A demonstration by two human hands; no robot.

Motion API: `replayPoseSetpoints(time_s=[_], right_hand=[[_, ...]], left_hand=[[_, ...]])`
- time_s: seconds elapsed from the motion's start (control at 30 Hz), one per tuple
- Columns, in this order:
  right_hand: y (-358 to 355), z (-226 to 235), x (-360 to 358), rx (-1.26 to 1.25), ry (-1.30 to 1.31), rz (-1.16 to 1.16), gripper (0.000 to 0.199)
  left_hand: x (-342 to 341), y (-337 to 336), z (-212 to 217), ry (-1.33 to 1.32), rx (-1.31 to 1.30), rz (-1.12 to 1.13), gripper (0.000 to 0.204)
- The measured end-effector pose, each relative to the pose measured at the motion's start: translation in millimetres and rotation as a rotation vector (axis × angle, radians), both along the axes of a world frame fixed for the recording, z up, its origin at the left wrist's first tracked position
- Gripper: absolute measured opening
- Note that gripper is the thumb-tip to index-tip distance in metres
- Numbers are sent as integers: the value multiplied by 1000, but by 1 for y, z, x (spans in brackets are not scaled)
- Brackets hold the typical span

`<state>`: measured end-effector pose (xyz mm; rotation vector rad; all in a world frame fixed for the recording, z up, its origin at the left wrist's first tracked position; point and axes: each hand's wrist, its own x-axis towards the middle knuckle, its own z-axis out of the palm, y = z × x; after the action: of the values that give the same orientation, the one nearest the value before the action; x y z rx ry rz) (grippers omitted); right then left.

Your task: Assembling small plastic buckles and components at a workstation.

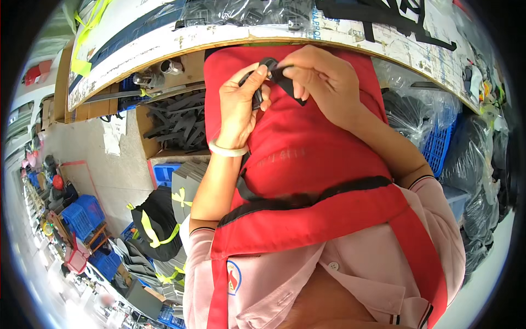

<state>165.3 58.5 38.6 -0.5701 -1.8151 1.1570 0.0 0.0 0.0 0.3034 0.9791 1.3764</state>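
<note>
While both bare hands meet above the red cloth apron (307, 148) on the person's lap, just short of the white-topped worktable (219, 35), the step in hand looks like fine two-handed work on a small black fitting and its strap. The left hand (241, 101), a pale round bangle (228, 149) at its wrist, grasps the glossy black, curved, hard-looking fitting (268, 62) between thumb and curled fingers. The right hand (329, 77) is closed in a pinch on the flat black strap (288, 86), probably woven, whose loose end hangs below the fingers against the red cloth. Fitting and strap lie close together between the two hands; whether the strap already passes through the fitting cannot be told, since fingertips cover the place where they meet.

As a judgement, the next move calls for the left hand to hold the fitting firm and keep its angle, with the right thumb and fingertips guiding the strap flat and untwisted. Slack, bendable strap could fold or slip at that junction, so short, controlled pulls would suit it.
</note>
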Motion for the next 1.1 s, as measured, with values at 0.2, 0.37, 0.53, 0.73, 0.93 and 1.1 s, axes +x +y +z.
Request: replayPoseSetpoints(time_s=[0.2,0.37,0.53,0.73,0.93,1.1], right_hand=[[0,-6,-2,-706,-241,35,26],[3,-18,-9,-733,-117,13,23],[17,-31,3,-1012,-70,174,22],[21,-59,-4,-838,-107,202,19],[47,-41,44,-480,-338,-77,19],[108,-41,98,447,-665,-596,21]], left_hand=[[0,-4,2,330,44,78,20],[3,-6,0,461,124,33,18],[0,-8,-4,458,162,19,17],[-25,-35,24,494,77,-169,15],[-140,-94,44,938,-81,310,19],[-196,-112,-6,605,4,642,33]])
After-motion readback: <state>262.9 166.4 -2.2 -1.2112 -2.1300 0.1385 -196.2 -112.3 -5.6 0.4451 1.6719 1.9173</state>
